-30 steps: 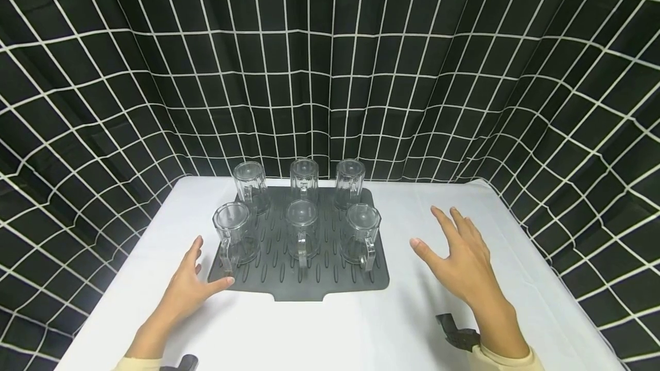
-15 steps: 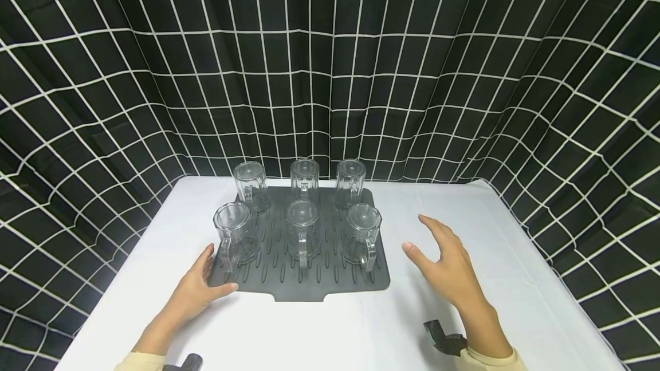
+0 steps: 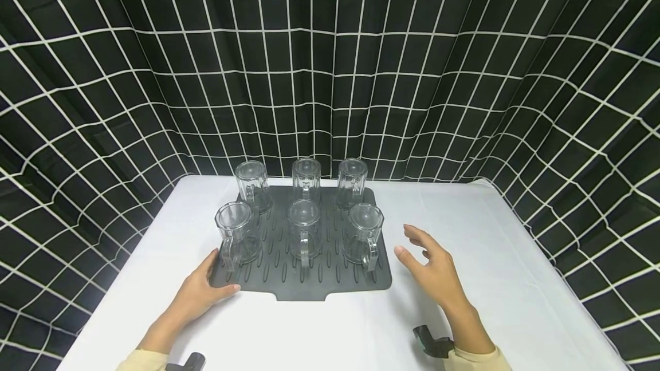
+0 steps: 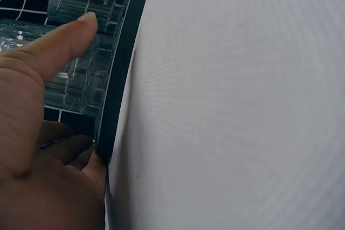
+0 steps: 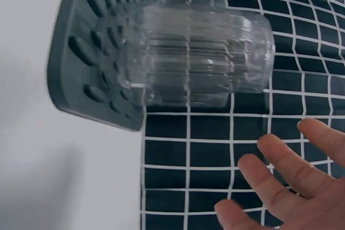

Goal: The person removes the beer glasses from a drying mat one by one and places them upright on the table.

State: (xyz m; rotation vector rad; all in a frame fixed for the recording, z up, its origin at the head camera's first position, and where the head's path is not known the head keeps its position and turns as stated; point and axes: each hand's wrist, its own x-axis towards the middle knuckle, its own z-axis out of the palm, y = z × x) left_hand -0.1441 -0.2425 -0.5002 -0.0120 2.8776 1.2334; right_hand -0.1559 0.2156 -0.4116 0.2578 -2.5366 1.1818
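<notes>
Clear glass mugs stand upside down in two rows of three on a dark grey ribbed drying mat (image 3: 301, 286). My left hand (image 3: 195, 292) is at the mat's front left corner, beside the front left mug (image 3: 235, 219). In the left wrist view, its lower fingertips are right at the mat's edge (image 4: 119, 79), and the thumb (image 4: 70, 41) stretches out straight above it. My right hand (image 3: 434, 275) hovers to the right of the mat, fingers spread and relaxed, holding nothing. The right wrist view shows it apart from the front right mug (image 5: 202, 52).
The mat lies on a white-covered table (image 3: 515, 256). Black curtains (image 3: 330, 73) with a white grid enclose the back and sides. The back row of mugs (image 3: 306, 173) stands near the table's far edge. Dark wrist mounts (image 3: 433, 343) sit by both sleeves.
My right hand has moved left and a little lower, closer to the mat. The left hand's fingers have come in to the mat's left edge. The mugs stand as before.
</notes>
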